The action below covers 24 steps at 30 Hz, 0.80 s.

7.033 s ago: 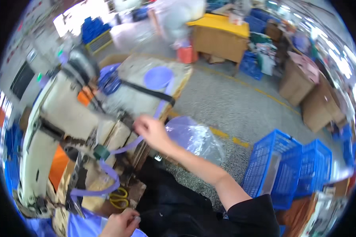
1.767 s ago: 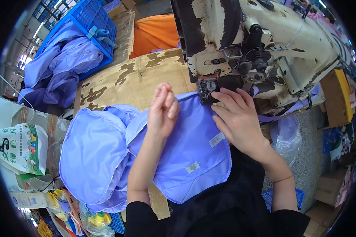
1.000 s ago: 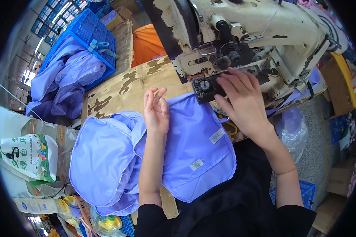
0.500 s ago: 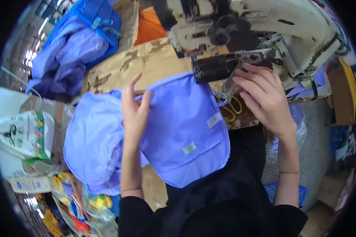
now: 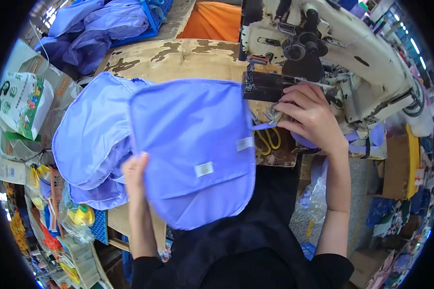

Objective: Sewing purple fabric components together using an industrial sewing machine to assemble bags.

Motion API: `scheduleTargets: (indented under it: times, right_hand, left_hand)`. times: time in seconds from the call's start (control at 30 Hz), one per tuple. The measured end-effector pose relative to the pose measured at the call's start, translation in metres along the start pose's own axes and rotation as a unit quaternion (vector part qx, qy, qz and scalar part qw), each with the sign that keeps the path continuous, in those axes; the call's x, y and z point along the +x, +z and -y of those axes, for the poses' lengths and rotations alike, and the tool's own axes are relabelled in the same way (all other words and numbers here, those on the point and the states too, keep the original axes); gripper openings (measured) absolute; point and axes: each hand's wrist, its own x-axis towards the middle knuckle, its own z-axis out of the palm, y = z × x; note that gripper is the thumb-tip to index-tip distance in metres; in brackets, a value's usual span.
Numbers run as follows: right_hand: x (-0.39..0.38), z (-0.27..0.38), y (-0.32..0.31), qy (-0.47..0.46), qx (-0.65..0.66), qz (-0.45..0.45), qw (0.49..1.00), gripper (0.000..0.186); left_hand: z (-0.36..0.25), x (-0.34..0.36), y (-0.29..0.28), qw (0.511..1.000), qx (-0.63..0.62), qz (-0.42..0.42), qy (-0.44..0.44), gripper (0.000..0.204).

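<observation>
A purple fabric panel (image 5: 193,130) with rounded lower corners and two small white labels lies in front of me, its lower part over my lap. My left hand (image 5: 136,173) is closed on the panel's left edge, thumb on top. At the sewing machine (image 5: 342,33), my right hand (image 5: 313,118) has its bent fingers closed around a small metal attachment (image 5: 273,114) beside the dark machine arm (image 5: 265,86). A narrow purple strip (image 5: 261,126) runs between that attachment and the panel's right edge. The fingertips partly hide the attachment.
More purple pieces (image 5: 94,130) are heaped at the left of the worn wooden table (image 5: 193,55). Yellow-handled scissors (image 5: 267,142) lie below the attachment. A blue crate (image 5: 154,19) of purple fabric stands at the far left. A white printed bag (image 5: 24,103) is at the left edge.
My left hand has gone from open above the panel's upper edge to closed on its left edge, lower down. The panel lies flatter; my right hand stays at the attachment. The view has shifted.
</observation>
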Motion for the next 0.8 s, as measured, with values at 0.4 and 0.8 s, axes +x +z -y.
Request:
scheduleTargets:
  times: [0.4, 0.8]
  right_hand:
    - [0.041, -0.020, 0.056, 0.106, -0.113, -0.104, 0.983, 0.030]
    - [-0.003, -0.005, 0.019, 0.282, -0.024, -0.141, 0.949, 0.013]
  left_hand:
    - [-0.068, 0.041, -0.046, 0.955, 0.045, -0.111, 0.273, 0.038]
    - [-0.105, 0.167, 0.016, 0.942, 0.042, 0.059, 0.327, 0.040]
